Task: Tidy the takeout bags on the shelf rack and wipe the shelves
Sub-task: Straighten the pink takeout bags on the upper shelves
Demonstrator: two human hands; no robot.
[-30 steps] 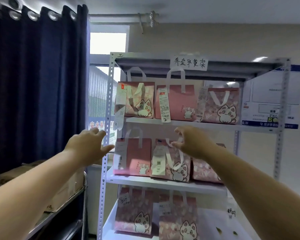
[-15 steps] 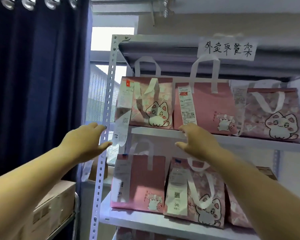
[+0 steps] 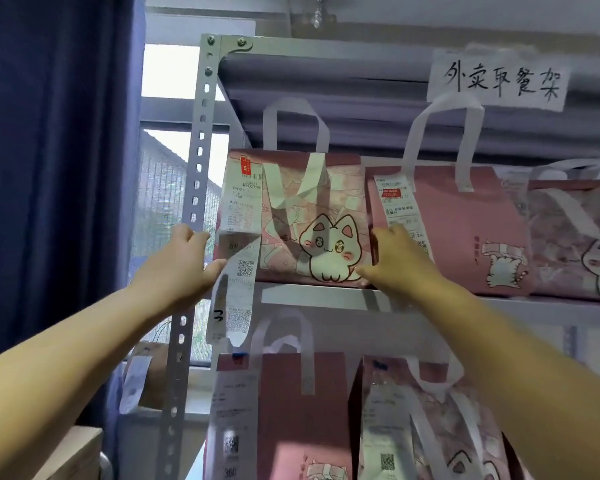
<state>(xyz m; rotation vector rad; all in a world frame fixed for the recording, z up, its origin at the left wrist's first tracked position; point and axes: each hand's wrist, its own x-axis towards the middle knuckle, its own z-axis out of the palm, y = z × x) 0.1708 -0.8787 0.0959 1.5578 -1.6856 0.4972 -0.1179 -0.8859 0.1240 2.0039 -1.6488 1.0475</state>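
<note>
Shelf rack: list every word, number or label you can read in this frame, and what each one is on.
"外卖取餐架": handwritten on the paper sign taped to the top shelf.
"3": handwritten, it seems, low on the long receipt hanging from the cat bag.
All other receipt print, QR codes and bag lettering: too blurred to read.

Matt pink bags (image 3: 312, 220) with paper receipts (image 3: 241, 209) on a grey perforated-metal rack (image 3: 198, 150).
</note>
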